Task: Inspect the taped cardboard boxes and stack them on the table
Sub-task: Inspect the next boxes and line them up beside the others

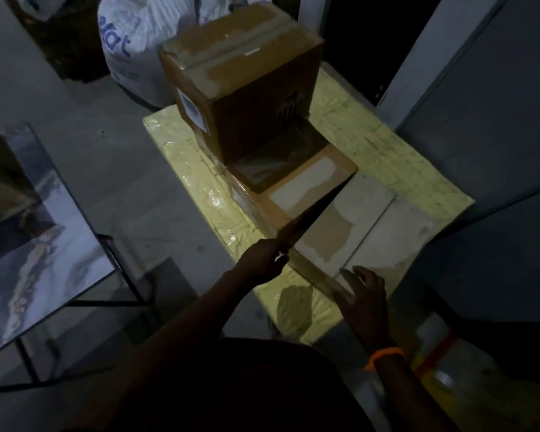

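Note:
The table (200, 182), wrapped in yellow plastic, carries three taped cardboard boxes. A tall brown box (247, 88) with a white label on its left side stands at the back, on the far part of a lower brown box (306, 185). Beside that, nearer to me, lies a low flat box (374, 226) with pale tape patches. My left hand (262, 260) pinches the near corner of the lower brown box. My right hand (363, 294), with an orange wristband, rests with its fingers spread on the flat box's near corner.
A white printed sack (128, 45) stands behind the table. A glossy metal-framed table (35, 244) is at the left, with grey floor between. Grey cabinets (480, 120) close in on the right. A yellow container with a red stripe (434, 360) sits at the lower right.

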The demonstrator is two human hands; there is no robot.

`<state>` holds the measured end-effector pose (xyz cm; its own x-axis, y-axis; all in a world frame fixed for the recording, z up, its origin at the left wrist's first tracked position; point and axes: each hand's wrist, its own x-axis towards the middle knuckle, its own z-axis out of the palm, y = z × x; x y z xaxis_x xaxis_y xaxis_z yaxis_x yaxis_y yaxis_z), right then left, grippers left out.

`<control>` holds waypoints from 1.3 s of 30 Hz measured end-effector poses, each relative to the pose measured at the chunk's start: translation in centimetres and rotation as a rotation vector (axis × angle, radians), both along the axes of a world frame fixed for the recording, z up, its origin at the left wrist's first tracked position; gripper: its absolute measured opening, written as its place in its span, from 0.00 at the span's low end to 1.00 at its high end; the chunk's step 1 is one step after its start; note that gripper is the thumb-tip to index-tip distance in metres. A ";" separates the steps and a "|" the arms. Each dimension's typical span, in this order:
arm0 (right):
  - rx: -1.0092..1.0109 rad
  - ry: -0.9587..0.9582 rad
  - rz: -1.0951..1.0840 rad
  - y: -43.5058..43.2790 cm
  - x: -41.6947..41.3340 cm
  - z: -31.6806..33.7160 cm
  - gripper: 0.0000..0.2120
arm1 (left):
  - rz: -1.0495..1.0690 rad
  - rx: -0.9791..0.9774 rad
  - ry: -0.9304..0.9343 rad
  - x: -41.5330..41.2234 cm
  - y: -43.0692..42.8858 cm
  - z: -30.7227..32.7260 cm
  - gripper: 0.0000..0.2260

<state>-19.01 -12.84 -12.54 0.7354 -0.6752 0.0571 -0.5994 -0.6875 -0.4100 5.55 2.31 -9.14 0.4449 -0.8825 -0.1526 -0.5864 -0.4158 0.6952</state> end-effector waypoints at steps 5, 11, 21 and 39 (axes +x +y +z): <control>0.121 -0.098 -0.312 -5.4 -2.8 -0.3 0.30 | 0.092 -0.033 0.022 -2.7 -3.9 -0.6 0.10; 0.604 -0.310 -0.550 -7.6 -2.1 0.2 0.42 | 0.308 0.022 -0.021 -3.6 -6.1 -0.7 0.15; 0.953 -0.586 -0.799 -0.2 -3.4 0.6 0.31 | 0.199 0.117 0.192 -4.2 -5.7 1.6 0.12; 0.668 -1.044 -0.674 20.4 0.1 12.9 0.29 | 0.137 -0.422 0.535 -0.1 12.0 13.0 0.22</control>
<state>-18.95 7.57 0.36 0.0833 -0.9916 -0.0993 0.0474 0.1035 -0.9935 5.49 14.32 3.87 0.5159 -0.8558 -0.0378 -0.0795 -0.0917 0.9926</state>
